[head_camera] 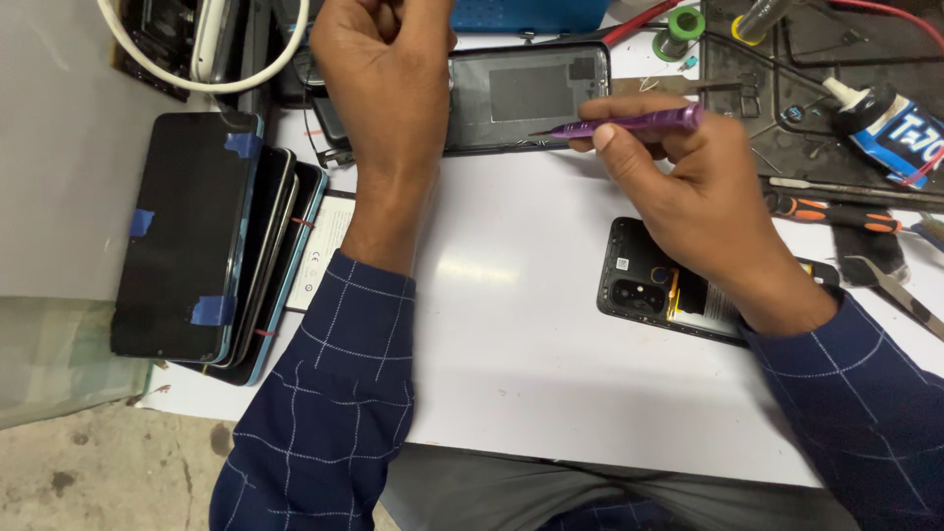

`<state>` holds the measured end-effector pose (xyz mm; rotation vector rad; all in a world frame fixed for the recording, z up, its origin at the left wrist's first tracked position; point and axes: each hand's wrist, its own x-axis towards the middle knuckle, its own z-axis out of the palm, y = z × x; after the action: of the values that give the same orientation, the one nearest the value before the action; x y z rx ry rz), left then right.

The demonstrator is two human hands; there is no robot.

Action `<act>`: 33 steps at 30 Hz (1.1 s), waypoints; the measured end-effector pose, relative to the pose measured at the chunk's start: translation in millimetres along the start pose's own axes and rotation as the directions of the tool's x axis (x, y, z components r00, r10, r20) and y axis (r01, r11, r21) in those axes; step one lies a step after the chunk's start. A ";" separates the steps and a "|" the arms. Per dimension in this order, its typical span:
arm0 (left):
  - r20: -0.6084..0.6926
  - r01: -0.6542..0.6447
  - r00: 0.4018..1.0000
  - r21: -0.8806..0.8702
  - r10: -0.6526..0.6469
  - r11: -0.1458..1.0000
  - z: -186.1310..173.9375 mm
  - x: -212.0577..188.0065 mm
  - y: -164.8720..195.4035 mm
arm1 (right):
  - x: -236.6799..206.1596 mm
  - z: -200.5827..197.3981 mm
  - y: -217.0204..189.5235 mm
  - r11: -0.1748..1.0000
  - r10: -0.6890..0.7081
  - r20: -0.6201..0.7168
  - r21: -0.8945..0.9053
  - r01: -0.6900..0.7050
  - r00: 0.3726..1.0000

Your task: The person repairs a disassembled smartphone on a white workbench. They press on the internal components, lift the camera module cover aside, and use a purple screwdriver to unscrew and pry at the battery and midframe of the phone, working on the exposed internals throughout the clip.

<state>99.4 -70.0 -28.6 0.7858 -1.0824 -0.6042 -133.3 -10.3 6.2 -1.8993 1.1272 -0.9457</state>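
Observation:
My right hand [688, 187] grips a purple precision screwdriver [629, 123], its tip pointing left at the lower edge of a dark phone back cover [526, 93] lying at the far side of the white table [521, 324]. My left hand [383, 74] is closed and rests on the left end of that cover, hiding whatever is under it. An opened black phone [639, 280], camera module and inner parts showing, lies under my right wrist.
A stack of several phones with blue tape [211, 236] sits at the left. A dark work mat [826, 88] at the back right carries a glue bottle [885, 118], an orange-handled screwdriver [836, 211], tweezers [905, 295] and a solder spool [680, 29].

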 end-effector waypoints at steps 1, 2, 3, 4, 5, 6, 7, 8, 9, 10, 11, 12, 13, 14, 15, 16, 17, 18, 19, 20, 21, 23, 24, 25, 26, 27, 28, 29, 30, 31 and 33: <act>0.005 -0.006 1.000 -0.001 0.006 1.000 0.3 0.3 -0.3 | 0.5 0.2 -0.2 1.000 -0.012 0.009 -0.024 0.012 1.000; 0.009 -0.012 1.000 -0.001 0.012 1.000 0.6 0.6 -0.9 | 0.9 0.6 -0.5 0.999 -0.024 0.019 -0.048 0.025 1.000; 0.013 -0.018 1.000 0.000 0.018 1.000 0.6 0.4 -1.2 | 0.9 0.7 -0.8 0.998 -0.019 0.021 -0.053 0.020 1.000; 0.013 -0.015 1.000 -0.001 0.015 1.000 0.6 0.2 -1.7 | 1.1 0.9 -1.1 0.998 -0.015 0.023 -0.058 0.016 1.000; 0.013 -0.012 1.000 -0.001 0.012 1.000 1.0 0.0 -2.4 | 1.4 1.2 -1.4 0.998 -0.011 0.024 -0.064 0.013 1.000; 0.013 -0.008 1.000 -0.002 0.008 1.000 1.0 0.0 -3.0 | 1.9 1.7 -1.5 0.998 -0.015 0.026 -0.054 0.017 1.000; 0.019 -0.014 1.000 0.008 0.014 1.000 0.9 -0.4 -3.4 | 1.9 1.9 -1.6 0.999 -0.019 0.028 -0.044 0.020 0.999; 0.026 -0.019 0.999 0.017 0.019 1.000 0.8 -0.4 -3.8 | 1.9 2.0 -1.7 0.999 -0.023 0.029 -0.035 0.024 0.999; 0.033 -0.026 0.999 0.026 0.025 0.999 0.6 0.0 -4.1 | 2.1 2.3 -1.8 0.999 -0.023 0.034 -0.042 0.025 0.999; 0.036 -0.027 0.999 0.036 0.025 0.999 0.4 0.3 -4.4 | 2.1 2.9 -1.8 0.999 -0.023 0.038 -0.048 0.024 0.999; 0.040 -0.028 0.999 0.045 0.026 0.999 0.6 0.2 -4.5 | 1.6 2.8 -1.9 0.998 -0.022 0.042 -0.055 0.024 0.999; 0.044 -0.029 0.999 0.054 0.027 0.998 0.7 0.4 -4.6 | 1.6 2.7 -1.9 0.998 -0.027 0.043 -0.057 0.029 0.999; 0.046 -0.029 0.999 0.053 0.026 0.998 1.0 0.4 -4.7 | 1.6 2.8 -1.8 0.998 -0.032 0.046 -0.058 0.034 0.998; 0.048 -0.028 0.999 0.052 0.025 0.998 1.3 0.5 -4.9 | 1.8 3.0 -1.8 0.997 -0.036 0.048 -0.060 0.039 0.998; 0.050 -0.027 0.998 0.051 0.025 0.998 2.0 0.3 -4.8 | 1.7 2.9 -1.8 0.998 -0.031 0.047 -0.059 0.034 0.998; 0.054 -0.023 0.998 0.045 0.021 0.999 2.2 0.2 -4.6 | 1.5 3.0 -1.8 0.998 -0.025 0.047 -0.058 0.028 0.999; 0.057 -0.020 0.998 0.039 0.017 0.999 2.4 0.3 -4.3 | 1.5 3.1 -1.9 0.998 -0.019 0.047 -0.057 0.022 0.999; 0.060 -0.017 0.998 0.032 0.015 0.999 2.4 0.9 -4.0 | 1.6 3.1 -2.0 0.998 -0.023 0.043 -0.051 0.026 0.999; 0.060 -0.016 0.998 0.043 0.013 0.999 2.8 0.7 -3.3 | 1.1 2.6 -2.2 0.999 -0.028 0.040 -0.044 0.029 0.999; 0.060 -0.014 0.998 0.055 0.011 0.998 2.7 0.2 -2.5 | 0.6 2.4 -2.5 0.999 -0.032 0.037 -0.037 0.033 0.999; 0.060 -0.013 0.998 0.067 0.009 0.998 2.5 0.1 -1.5 | 0.4 1.8 -2.8 0.999 -0.006 0.033 -0.048 0.008 0.999; 0.062 0.006 0.998 0.042 -0.008 0.999 2.6 -0.2 0.3 | -0.3 -0.3 -3.2 0.997 0.045 0.025 -0.069 -0.043 0.999; 0.063 0.016 0.998 0.030 -0.018 0.999 2.6 -0.8 1.2 | -0.8 -1.0 -3.3 0.998 0.033 0.023 -0.050 -0.032 0.999; 0.062 0.018 0.998 0.037 -0.020 0.999 2.5 -1.2 2.0 | -1.1 -1.6 -3.3 0.999 0.020 0.020 -0.031 -0.019 1.000; 0.062 0.019 0.998 0.043 -0.022 0.999 2.5 -1.1 2.4 | -1.1 -2.0 -3.2 1.000 0.007 0.016 -0.012 -0.007 1.000; 0.062 0.022 0.998 0.049 -0.025 0.999 3.0 -1.6 2.6 | -1.7 -2.8 -3.0 1.000 -0.013 0.015 -0.008 0.013 1.000; 0.061 0.019 0.998 0.044 -0.021 0.999 3.5 -1.2 2.3 | -2.1 -3.2 -2.9 0.999 -0.034 0.013 -0.003 0.034 0.999; 0.060 0.015 0.998 0.039 -0.017 0.999 3.9 -0.1 1.8 | -2.3 -3.3 -2.6 0.999 -0.055 0.012 0.003 0.055 0.998; 0.058 0.011 0.998 0.034 -0.013 0.999 4.0 0.7 1.2 | -2.2 -3.3 -2.4 0.999 -0.048 0.011 0.003 0.048 0.999; 0.060 0.010 0.998 0.036 -0.012 0.999 4.2 0.7 0.7 | -2.4 -3.6 -2.2 0.999 -0.042 0.010 0.003 0.042 0.999; 0.065 0.010 0.998 0.039 -0.012 0.999 4.2 0.7 -0.7 | -2.1 -3.2 -1.8 1.000 -0.019 0.012 -0.021 0.019 1.000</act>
<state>95.8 -72.1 -27.7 0.8103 -1.1532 -0.6237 -136.1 -8.4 8.8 -1.9328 1.1181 -0.9353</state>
